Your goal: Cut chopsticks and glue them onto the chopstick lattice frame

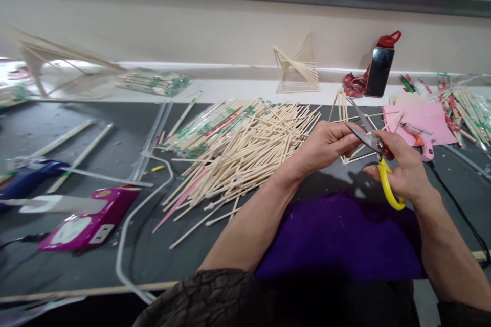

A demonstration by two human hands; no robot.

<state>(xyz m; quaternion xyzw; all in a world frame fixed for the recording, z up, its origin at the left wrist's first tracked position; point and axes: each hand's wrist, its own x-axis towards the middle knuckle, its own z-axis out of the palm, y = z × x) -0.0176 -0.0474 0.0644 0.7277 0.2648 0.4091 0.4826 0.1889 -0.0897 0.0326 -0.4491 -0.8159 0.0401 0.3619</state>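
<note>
My right hand (406, 163) grips a pair of scissors (387, 184) by its yellow handle. The metal blades stand apart and point up and left, past the fingertips of my left hand (328, 143). That hand is closed in a pinch close to the blades, and what lies between its fingers is hidden. Just behind both hands stands a small frame of wooden sticks (339, 104), partly covered by the fingers and blades. Left of my left hand spreads a large pile of loose wooden chopsticks (245, 153).
Wrapped chopsticks (215, 122) lie behind the pile. A pink glue gun (420, 135) rests on pink paper (437, 115) at right, its cord trailing forward. At left are a blue glue gun (34, 173) and a magenta device (90, 219). A twisted stick model (297, 69) and phone (379, 71) stand behind.
</note>
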